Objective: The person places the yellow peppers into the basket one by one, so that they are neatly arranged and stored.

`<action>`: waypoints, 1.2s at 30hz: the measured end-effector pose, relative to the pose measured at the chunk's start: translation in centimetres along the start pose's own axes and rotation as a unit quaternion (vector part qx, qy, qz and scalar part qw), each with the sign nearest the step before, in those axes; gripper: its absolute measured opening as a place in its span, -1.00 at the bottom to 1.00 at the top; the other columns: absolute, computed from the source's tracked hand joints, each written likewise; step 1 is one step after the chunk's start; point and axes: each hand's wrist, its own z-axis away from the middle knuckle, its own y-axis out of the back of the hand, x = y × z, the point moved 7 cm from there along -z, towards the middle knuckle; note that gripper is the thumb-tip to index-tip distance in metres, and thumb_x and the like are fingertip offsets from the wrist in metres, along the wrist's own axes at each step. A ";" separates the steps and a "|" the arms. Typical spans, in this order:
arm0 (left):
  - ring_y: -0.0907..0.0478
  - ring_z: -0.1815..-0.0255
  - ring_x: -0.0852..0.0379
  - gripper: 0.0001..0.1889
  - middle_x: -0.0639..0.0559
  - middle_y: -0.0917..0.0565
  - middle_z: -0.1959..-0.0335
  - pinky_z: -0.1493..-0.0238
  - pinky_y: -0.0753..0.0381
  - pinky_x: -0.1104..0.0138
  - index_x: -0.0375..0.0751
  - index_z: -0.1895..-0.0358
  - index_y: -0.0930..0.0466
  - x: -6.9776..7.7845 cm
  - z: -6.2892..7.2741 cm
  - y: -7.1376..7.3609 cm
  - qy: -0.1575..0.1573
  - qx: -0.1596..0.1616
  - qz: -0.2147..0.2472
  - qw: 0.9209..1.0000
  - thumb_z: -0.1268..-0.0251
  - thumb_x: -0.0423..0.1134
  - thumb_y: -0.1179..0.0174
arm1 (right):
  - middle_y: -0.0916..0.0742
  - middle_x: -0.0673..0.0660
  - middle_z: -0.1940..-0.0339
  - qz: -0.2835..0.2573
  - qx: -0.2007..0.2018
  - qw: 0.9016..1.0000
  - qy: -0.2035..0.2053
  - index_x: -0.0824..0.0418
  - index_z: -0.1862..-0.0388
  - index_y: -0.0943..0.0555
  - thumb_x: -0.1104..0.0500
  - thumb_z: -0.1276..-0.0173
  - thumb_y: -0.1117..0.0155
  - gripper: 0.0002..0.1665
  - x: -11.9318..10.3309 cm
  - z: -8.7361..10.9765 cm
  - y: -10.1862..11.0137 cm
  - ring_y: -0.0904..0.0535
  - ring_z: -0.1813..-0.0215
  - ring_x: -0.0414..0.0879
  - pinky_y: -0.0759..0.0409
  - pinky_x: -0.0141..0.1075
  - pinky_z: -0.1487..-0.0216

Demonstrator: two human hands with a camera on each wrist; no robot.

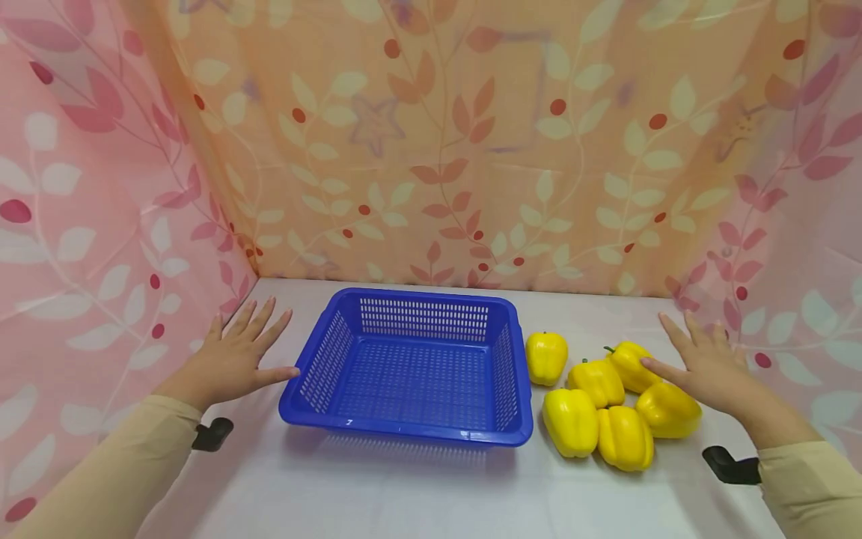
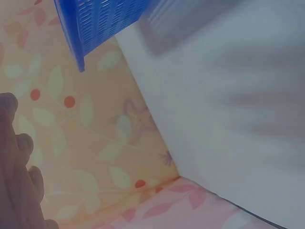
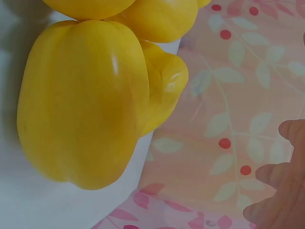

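Note:
A blue plastic basket (image 1: 404,430) with slotted walls stands in the middle of the white table, nothing inside it. My left hand (image 1: 232,355) is spread with straight fingers at its left side, the thumb tip overlapping the rim in the head view. To the basket's right lie several yellow bell peppers (image 1: 571,423), most of them bunched together, with one pepper (image 1: 546,358) close by the basket wall. Over the right edge of the bunch my right hand (image 1: 714,367) is spread, holding nothing. A large pepper (image 3: 83,105) fills much of the right wrist view, the fingertips off to its right.
Patterned curtains enclose the table, an orange one (image 1: 438,150) behind and pink ones (image 1: 87,224) at both sides. The white tabletop (image 1: 377,494) extends in front of the basket. A black strap piece (image 1: 730,466) sticks out at the right wrist.

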 end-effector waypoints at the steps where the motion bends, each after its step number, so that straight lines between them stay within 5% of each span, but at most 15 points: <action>1: 0.48 -0.42 -0.25 0.02 -0.22 0.22 -0.46 -0.14 0.70 -0.23 0.03 -0.46 0.22 0.0 0.0 0.0 0.002 -0.001 0.002 1.000 0.00 0.53 0.17 | 0.28 0.53 -0.36 -0.001 0.001 1.000 0.000 0.10 -0.45 0.39 -0.42 -0.23 0.10 0.12 0.0 0.0 0.1 0.56 -0.21 0.61 0.58 0.46 0.08; 20: 0.43 -0.43 -0.26 0.01 -0.21 0.23 -0.47 -0.12 0.73 -0.23 -0.01 -0.46 0.20 0.9 -0.3 -1.0 -0.018 -0.016 0.022 0.999 -0.03 0.52 0.19 | 0.28 0.56 -0.34 -0.043 0.003 0.999 0.000 0.12 -0.44 0.41 -0.33 -0.28 0.05 0.10 1.7 0.5 -0.7 0.65 -0.20 0.55 0.43 0.50 0.07; 36: 0.46 -0.43 -0.21 -0.02 -0.19 0.22 -0.47 -0.18 0.65 -0.24 -0.04 -0.46 0.19 1.5 -0.4 -2.1 -0.023 -0.024 0.035 0.999 -0.08 0.43 0.07 | 0.39 0.52 -0.32 -0.090 -0.009 0.996 -0.013 0.26 -0.43 0.39 -0.28 -0.32 0.07 0.08 3.6 1.2 -2.2 0.51 -0.25 0.56 0.35 0.50 0.04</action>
